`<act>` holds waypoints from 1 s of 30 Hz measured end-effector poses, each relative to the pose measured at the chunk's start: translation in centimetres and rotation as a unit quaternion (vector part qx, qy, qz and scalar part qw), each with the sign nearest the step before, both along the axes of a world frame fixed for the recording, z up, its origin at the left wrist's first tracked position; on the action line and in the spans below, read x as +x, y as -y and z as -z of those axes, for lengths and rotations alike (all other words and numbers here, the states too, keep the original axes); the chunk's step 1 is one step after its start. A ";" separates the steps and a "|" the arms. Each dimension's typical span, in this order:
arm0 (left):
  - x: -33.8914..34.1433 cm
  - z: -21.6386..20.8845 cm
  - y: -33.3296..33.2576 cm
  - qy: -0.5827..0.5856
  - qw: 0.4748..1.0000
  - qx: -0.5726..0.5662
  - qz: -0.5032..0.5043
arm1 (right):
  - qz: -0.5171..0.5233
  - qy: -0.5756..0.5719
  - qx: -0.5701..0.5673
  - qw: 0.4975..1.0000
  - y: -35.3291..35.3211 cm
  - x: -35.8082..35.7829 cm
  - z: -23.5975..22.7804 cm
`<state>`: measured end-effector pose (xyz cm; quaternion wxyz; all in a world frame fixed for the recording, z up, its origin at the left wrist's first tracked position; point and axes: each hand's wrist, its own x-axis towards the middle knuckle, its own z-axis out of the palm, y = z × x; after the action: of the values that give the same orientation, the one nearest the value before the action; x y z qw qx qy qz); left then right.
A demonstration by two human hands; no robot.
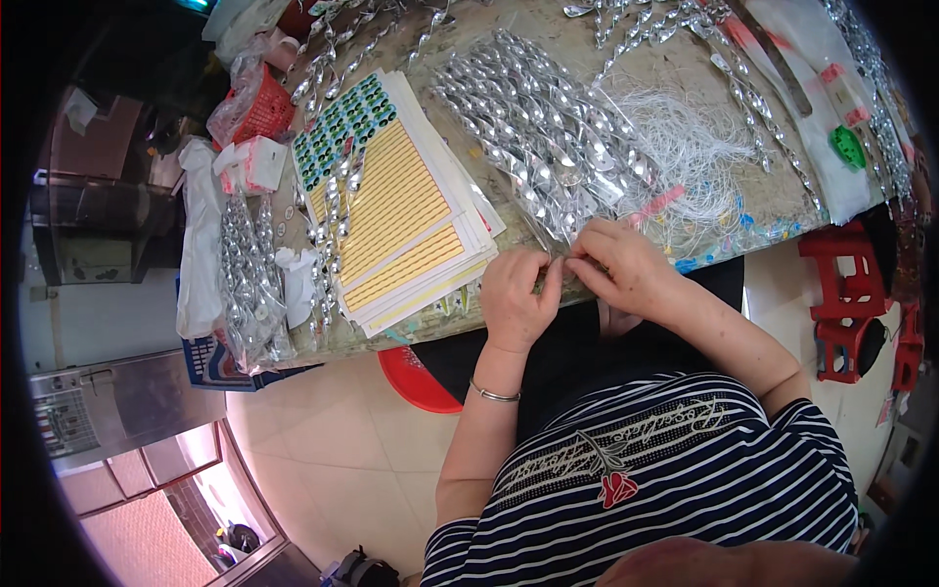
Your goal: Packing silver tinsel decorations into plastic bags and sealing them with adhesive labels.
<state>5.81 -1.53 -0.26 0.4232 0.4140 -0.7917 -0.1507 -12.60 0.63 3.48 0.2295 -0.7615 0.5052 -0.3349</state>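
Observation:
At the table's near edge, my left hand (pixel 520 295) and my right hand (pixel 626 266) meet, thumbs and forefingers pinched close together. Between them is the near end of a clear plastic bag (pixel 548 233); the exact spot of the pinch is mostly covered by my fingers. Inside the bag lies a thick bundle of shiny silver twisted strips (pixel 548 127), slanting away to the far left. A pink strip (pixel 657 203) lies just beyond my right hand. Left of my left hand are stacked sticker sheets (pixel 396 220), yellow and green, with a few silver twists (pixel 337 215) on top.
Tangled white thread (pixel 690 147) spreads right of the bag. More silver twists (pixel 768 122) lie at the far right, near a green plastic piece (pixel 847 147). At left are a red basket (pixel 266 106) and bagged twists (pixel 251 284). Red stools (pixel 846 279) stand on the floor.

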 end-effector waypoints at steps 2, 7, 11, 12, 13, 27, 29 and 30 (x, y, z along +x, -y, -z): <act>0.0 0.0 0.0 0.006 1.000 -0.006 0.000 | -0.009 -0.005 -0.019 1.000 0.1 0.3 0.2; 0.2 0.2 -0.1 -0.024 1.000 0.009 -0.009 | -0.025 -0.025 -0.035 0.999 -0.8 0.5 -1.0; 0.8 0.7 -0.4 -0.051 0.998 0.030 -0.015 | -0.001 0.011 0.046 0.999 -1.9 0.8 -1.5; 0.9 0.7 -0.4 -0.051 0.998 0.030 -0.014 | -0.009 -0.011 0.031 0.999 -1.7 0.7 -1.0; 0.9 0.7 -0.5 -0.066 0.997 0.039 -0.014 | -0.017 -0.032 0.015 0.999 -1.5 0.7 -0.5; 1.2 0.7 -1.0 -0.071 0.995 0.065 -0.030 | 0.012 0.000 -0.044 0.999 0.7 -0.5 -0.4; 1.0 0.6 -1.0 -0.080 0.995 0.041 -0.039 | -0.038 -0.008 0.017 0.999 0.7 -0.1 -0.5; 0.9 0.6 -0.9 -0.080 0.995 0.041 -0.032 | -0.030 -0.008 0.017 0.999 1.0 0.4 -0.6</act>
<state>6.69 -0.60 -0.88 0.4720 0.4428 -0.7350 -0.2021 -12.22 -0.32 4.05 0.2482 -0.7753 0.4893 -0.3130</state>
